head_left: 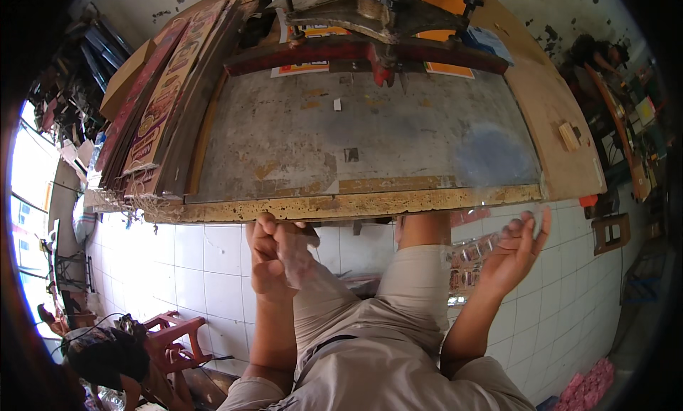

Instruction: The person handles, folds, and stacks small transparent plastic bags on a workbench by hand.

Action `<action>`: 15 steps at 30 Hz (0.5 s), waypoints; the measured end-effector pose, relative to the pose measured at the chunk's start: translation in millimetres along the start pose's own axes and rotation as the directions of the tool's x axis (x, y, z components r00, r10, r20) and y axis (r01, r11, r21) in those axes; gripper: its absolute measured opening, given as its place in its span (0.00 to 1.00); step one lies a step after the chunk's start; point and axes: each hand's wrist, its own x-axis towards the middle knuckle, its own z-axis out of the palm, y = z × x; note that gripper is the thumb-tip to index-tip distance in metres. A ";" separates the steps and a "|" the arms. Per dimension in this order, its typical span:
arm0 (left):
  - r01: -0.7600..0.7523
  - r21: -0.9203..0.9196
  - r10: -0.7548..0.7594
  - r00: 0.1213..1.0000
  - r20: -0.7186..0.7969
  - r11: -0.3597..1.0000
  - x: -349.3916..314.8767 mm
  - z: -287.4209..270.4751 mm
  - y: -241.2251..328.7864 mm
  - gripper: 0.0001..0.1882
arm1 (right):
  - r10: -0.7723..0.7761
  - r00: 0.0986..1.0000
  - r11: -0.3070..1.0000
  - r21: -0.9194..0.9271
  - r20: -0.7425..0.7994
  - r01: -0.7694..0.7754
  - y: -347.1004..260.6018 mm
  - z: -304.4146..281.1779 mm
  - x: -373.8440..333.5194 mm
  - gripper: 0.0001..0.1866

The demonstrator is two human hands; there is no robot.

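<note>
The person wears light tan trousers [398, 326] with soft folds in the cloth. A thin dark belt [331, 343] runs across the waist. Both arms are bare, with no sleeves, watch or rings to see. The left hand [270, 258] and the right hand [516, 251] have no gloves. The shirt and the feet are out of sight.

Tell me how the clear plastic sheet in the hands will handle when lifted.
The sheet is probably floppy: it sags between the left hand and right hand. Likely very light, being thin and see-through. Its glossy surface may be slippery, so pinched fingers suit it.
</note>
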 end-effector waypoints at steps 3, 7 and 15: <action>-0.018 0.026 0.015 0.996 0.086 1.000 1.5 -11.3 5.5 0.26 | -0.235 0.972 0.962 -0.141 -0.003 0.232 -4.5 -1.8 3.2 0.13; -0.041 0.374 -0.020 0.987 0.157 0.927 -6.4 -11.7 -3.0 0.26 | -0.295 0.789 0.769 -0.356 0.540 0.531 -11.4 9.1 -31.0 0.09; 0.085 0.656 -0.272 0.943 0.189 0.750 -16.4 32.5 -22.9 0.24 | 0.067 0.376 0.853 -0.249 0.924 0.459 -19.4 62.1 -82.5 0.23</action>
